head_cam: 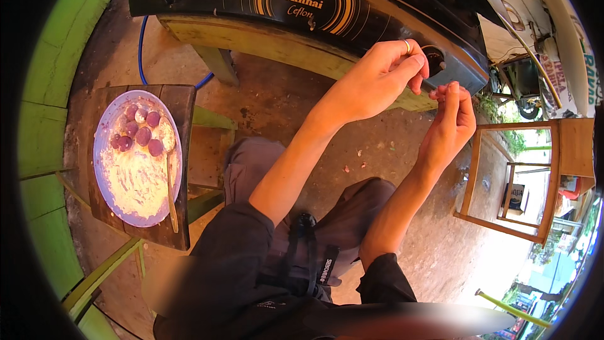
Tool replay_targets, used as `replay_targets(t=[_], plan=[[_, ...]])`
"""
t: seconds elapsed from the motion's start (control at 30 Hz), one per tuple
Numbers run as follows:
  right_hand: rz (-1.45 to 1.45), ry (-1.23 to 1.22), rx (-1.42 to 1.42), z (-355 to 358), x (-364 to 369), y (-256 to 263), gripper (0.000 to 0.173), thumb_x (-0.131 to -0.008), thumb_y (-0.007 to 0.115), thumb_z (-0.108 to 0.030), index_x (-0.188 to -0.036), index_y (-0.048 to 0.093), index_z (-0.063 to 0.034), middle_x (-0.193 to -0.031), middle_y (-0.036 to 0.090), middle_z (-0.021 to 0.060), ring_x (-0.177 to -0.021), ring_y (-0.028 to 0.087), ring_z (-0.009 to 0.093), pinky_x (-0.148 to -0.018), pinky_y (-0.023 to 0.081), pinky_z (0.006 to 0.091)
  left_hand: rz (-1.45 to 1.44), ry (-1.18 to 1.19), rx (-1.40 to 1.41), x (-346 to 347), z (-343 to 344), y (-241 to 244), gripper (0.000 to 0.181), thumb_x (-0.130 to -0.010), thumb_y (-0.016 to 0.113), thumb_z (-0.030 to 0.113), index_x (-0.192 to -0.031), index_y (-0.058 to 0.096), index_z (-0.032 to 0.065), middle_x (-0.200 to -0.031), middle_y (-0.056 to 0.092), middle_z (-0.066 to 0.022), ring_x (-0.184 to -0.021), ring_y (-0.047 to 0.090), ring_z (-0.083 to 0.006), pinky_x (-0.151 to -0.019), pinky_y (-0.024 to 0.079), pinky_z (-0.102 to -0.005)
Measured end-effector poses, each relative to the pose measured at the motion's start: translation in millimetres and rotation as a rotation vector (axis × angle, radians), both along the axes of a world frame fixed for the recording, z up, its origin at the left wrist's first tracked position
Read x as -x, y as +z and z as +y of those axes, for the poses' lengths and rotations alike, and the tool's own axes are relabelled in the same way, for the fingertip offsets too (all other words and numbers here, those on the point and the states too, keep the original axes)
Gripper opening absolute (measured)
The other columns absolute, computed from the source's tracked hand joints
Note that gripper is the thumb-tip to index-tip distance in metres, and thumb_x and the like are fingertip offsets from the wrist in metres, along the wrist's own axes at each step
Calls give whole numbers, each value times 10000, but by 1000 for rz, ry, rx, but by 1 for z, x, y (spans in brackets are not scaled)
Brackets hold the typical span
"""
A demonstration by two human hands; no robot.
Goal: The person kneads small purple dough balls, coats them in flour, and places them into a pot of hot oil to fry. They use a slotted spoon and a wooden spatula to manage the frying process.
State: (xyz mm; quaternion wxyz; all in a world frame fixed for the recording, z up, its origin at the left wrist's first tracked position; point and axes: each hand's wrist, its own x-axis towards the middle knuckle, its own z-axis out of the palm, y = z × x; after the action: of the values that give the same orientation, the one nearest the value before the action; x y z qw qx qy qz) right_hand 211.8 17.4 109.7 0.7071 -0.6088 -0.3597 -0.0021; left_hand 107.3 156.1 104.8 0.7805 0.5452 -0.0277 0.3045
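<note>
My left hand (pixel 398 68), with a ring on one finger, is raised in front of the right control knob (pixel 433 60) of a black Rinnai gas stove (pixel 302 7). Its fingers are curled inward; whether something small is between them cannot be told. Just right of it and slightly lower, my right hand (pixel 450 113) is held up with thumb and fingertips close together, their contents unclear. To the left, a lilac oval plate (pixel 97 160) holds white flour, several purple dough balls (pixel 143 136) and a metal spoon (pixel 172 193).
A dark wooden stool (pixel 184 170) carries the plate. The stove stands on a green wooden bench (pixel 264 47), with a blue hose (pixel 141 52) hanging at its left. A wooden frame (pixel 472 174) is on the right. Green boards (pixel 45 141) line the left side.
</note>
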Motion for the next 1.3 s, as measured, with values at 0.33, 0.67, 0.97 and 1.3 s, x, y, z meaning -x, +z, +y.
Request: replay_targets(t=[0.33,0.67,0.97,1.3], plan=[[-13,33,69,7,7,10,99,-1023,689,-62,-1026,736,25,-1006,705,50,-883,645,109,-850,499,248,-61,-71,-33,5,4,4,147,-1093,548,108,-1054,631,-5,-935,598,-16,-866,585,-96,-883,522,-299],[73,49,-5,8,2,11,64,-1003,723,-52,-1042,729,-2,-921,690,-4,-839,632,73,-780,492,225,0,-143,-123,25,0,27,117,-1075,581,80,-1029,648,-3,-902,626,-29,-898,639,-123,-881,524,-304],[111,67,-38,2,-5,15,75,-1006,717,-54,-1054,723,3,-923,684,13,-826,628,77,-761,507,238,83,-246,-131,20,6,28,112,-1059,604,88,-1017,660,0,-928,680,-61,-891,647,-124,-845,517,-297],[273,159,120,-2,13,42,69,-1020,664,-14,-1018,717,31,-937,686,53,-847,618,96,-753,493,244,154,-462,192,28,-27,54,137,-1079,587,117,-1008,631,9,-985,672,-67,-878,607,-124,-846,507,-310]])
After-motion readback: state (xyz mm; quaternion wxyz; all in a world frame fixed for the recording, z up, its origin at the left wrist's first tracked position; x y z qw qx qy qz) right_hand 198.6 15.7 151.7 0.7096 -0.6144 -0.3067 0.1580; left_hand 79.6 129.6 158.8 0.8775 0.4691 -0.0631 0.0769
